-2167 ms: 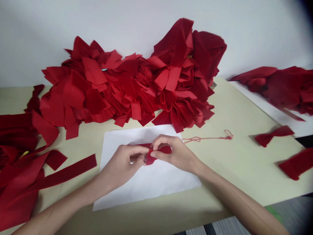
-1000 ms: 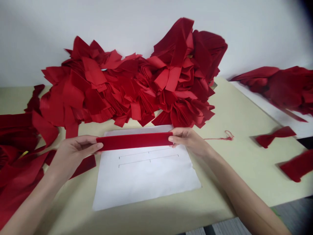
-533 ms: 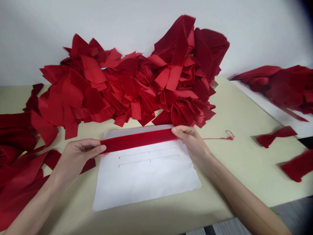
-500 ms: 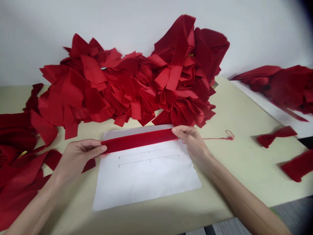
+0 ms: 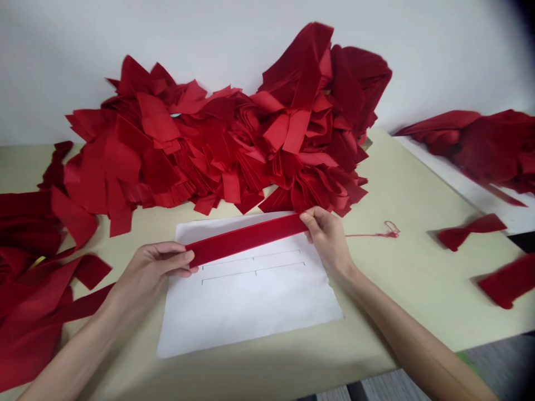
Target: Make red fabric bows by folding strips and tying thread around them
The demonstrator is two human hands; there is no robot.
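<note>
Red velvet strip [image 5: 246, 240] slants up rightward, left hand [image 5: 146, 275] and right hand [image 5: 328, 239] fingers pinching either end.

Velvet band [image 5: 246, 239] ends hidden, right velvet heap [image 5: 489, 147] cut off, edge strip [image 5: 510, 281] blurred

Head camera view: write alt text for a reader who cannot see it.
A person's left hand and right hand hold a strip of red velvet by its ends over a white paper sheet marked with thin lines. A large heap of red fabric pieces rises behind on a pale table, and a small red bow lies to the right.
</note>
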